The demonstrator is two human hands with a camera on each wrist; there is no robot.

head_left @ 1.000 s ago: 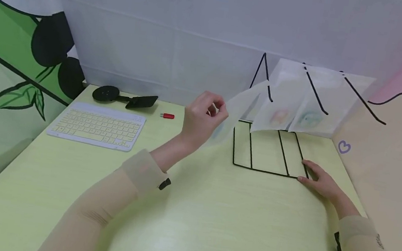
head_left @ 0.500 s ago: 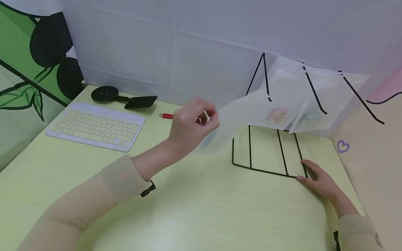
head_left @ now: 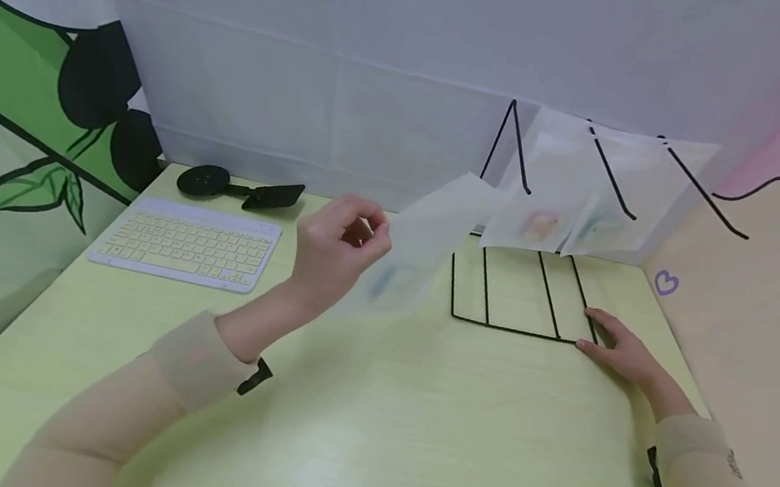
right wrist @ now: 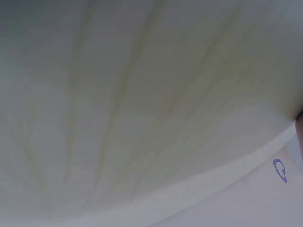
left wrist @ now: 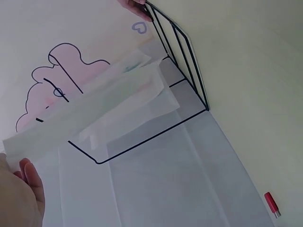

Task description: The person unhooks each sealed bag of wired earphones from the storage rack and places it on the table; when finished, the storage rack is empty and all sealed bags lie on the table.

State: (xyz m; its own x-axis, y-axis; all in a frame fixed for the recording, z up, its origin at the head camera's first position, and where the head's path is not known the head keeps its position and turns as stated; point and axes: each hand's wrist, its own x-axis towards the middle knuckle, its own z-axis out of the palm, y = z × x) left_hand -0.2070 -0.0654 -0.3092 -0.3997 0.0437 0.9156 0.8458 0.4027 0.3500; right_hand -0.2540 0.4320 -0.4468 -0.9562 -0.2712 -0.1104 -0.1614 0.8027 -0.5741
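In the head view my left hand (head_left: 339, 253) pinches a thin translucent plastic bag (head_left: 420, 235) with a faint blue print. The bag stretches slantwise toward a black wire rack (head_left: 492, 284). Its far end lies near the rack's left prong; whether it touches is unclear. Two more translucent bags, one with a reddish print (head_left: 548, 173) and one with a greenish print (head_left: 631, 184), hang on the rack. My right hand (head_left: 621, 351) rests on the rack's front right corner, fingers fairly straight. In the left wrist view, the pinched bag (left wrist: 85, 113) runs from my left fingers.
A white keyboard (head_left: 185, 244) lies at the left of the table (head_left: 354, 418). Behind it sits a black folding stand (head_left: 243, 191). A red USB stick (left wrist: 271, 203) shows in the left wrist view. Cloth walls (head_left: 247, 96) close the back and sides.
My left hand has moved left and slightly down, drawing the bag away from the rack's left prong. The USB stick is now hidden behind it in the head view. My right hand stays put.
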